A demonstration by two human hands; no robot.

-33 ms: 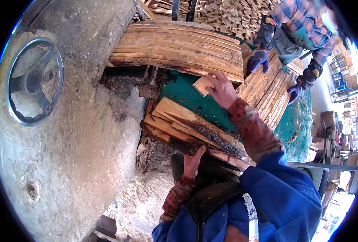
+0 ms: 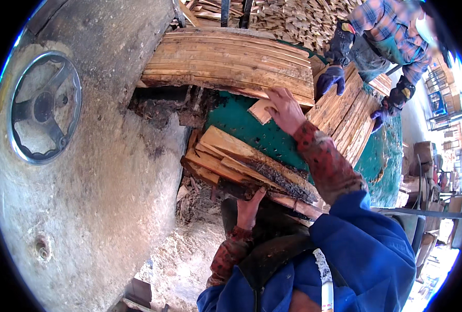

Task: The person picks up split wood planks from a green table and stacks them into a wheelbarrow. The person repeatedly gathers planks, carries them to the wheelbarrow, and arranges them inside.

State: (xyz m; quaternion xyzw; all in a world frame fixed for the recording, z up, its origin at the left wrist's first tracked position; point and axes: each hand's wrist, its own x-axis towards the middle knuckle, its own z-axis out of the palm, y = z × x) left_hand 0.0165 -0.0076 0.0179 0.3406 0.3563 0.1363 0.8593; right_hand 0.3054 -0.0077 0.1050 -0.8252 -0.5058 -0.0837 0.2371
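Observation:
My right hand reaches across the green table top and is closed around a short pale piece of wood, its fingertips against the near edge of a stack of boards. Nearer to me lies a loose pile of rough wood slabs, some with dark bark on them. At the near edge of that pile, my left hand grips a slab, thumb on top; its other fingers are mostly hidden.
Across the table, a person in purple gloves handles long boards. A large grey machine panel with a handwheel stands at left. Dark debris sits by the table. Behind is a heap of wood pieces.
My right hand has shifted very slightly up and left, still at the short piece of wood. The other person's nearer glove has moved a little. My left hand stays in place.

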